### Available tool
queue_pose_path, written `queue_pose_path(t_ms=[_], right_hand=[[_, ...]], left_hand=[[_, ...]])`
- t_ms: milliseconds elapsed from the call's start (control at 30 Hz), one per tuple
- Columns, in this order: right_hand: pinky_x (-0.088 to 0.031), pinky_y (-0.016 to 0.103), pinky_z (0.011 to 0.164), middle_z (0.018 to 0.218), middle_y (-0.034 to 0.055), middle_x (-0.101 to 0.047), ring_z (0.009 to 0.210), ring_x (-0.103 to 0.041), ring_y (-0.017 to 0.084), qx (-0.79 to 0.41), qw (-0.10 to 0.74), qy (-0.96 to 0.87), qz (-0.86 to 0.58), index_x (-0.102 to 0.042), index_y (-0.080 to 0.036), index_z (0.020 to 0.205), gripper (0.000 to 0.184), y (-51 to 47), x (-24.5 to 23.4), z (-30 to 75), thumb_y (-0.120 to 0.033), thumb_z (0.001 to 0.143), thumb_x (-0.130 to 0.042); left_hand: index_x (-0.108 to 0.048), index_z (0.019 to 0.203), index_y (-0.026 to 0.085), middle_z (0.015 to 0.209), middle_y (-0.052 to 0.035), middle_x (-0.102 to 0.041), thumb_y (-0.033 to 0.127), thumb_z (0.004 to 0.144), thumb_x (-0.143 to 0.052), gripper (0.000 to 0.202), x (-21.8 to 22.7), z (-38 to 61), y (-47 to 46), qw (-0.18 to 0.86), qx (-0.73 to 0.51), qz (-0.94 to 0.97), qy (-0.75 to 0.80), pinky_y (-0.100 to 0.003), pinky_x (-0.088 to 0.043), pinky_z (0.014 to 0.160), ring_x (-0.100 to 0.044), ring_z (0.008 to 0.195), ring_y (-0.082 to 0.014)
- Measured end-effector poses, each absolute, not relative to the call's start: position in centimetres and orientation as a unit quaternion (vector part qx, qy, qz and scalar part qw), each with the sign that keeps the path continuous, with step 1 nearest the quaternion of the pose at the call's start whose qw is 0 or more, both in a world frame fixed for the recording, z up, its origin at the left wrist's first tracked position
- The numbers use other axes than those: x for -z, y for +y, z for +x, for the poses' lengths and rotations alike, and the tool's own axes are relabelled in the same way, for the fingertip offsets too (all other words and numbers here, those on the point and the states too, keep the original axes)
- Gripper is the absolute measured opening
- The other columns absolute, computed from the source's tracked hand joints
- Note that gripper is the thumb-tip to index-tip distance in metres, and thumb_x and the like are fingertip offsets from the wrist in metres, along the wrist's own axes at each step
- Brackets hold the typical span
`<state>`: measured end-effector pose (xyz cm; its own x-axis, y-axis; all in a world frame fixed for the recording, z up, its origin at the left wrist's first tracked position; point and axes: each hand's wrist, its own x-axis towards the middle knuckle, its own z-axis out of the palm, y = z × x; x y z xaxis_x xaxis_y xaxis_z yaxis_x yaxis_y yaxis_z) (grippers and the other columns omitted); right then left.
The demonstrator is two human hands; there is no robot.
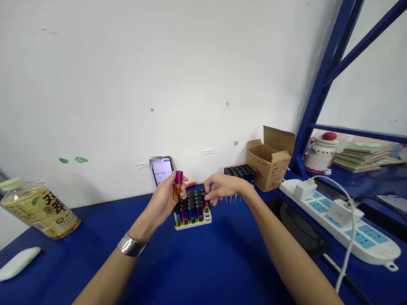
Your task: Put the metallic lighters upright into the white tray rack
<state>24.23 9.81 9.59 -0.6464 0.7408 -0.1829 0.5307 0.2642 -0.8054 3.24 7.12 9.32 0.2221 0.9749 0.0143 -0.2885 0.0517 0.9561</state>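
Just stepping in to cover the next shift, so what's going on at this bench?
A person is working at a blue table. Their left hand holds a pink-purple metallic lighter above a cream tray of upright black-topped lighters. Their right hand reaches to the tray's right end. More lighters stand beyond, beside a cardboard box. A phone leaning on the wall shows a timer.
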Motion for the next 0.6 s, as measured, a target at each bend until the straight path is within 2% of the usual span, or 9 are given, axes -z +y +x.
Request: queue_pose_path(t_ms=[200,400,600], right_hand=[[-0.046,0.022,0.055,0.061,0.0017,-0.068,0.064,-0.069,0.016,-0.459,0.089,-0.794,-0.389,-0.048,-0.017,0.071,0.020,9.37,-10.06,24.03,-0.028,0.078,-0.064],[-0.046,0.022,0.054,0.057,0.0006,-0.066,0.061,-0.068,0.016,-0.407,0.113,-0.807,-0.413,-0.050,-0.017,0.072,0.014,9.33,-10.15,23.85,-0.022,0.080,-0.061],[-0.046,0.021,0.054,0.059,0.0015,-0.066,0.064,-0.069,0.017,-0.414,0.106,-0.801,-0.418,-0.054,-0.016,0.076,0.019,9.42,-10.20,23.95,-0.030,0.078,-0.066]], left_hand=[[-0.062,0.081,0.012,0.060,0.0011,-0.050,0.041,0.089,-0.050,0.032,-9.35,3.40,6.97,0.627,-0.502,0.464,0.372,-0.022,-0.042,0.051,-0.045,0.050,-0.0087],[-0.063,0.081,0.012,0.059,0.0010,-0.050,0.042,0.089,-0.051,0.032,-9.37,3.41,6.92,0.631,-0.498,0.467,0.369,-0.022,-0.043,0.051,-0.044,0.050,-0.0086],[-0.063,0.081,0.012,0.060,0.0011,-0.050,0.042,0.089,-0.051,0.033,-9.52,3.49,6.78,0.628,-0.496,0.470,0.372,-0.022,-0.042,0.052,-0.044,0.051,-0.0084]])
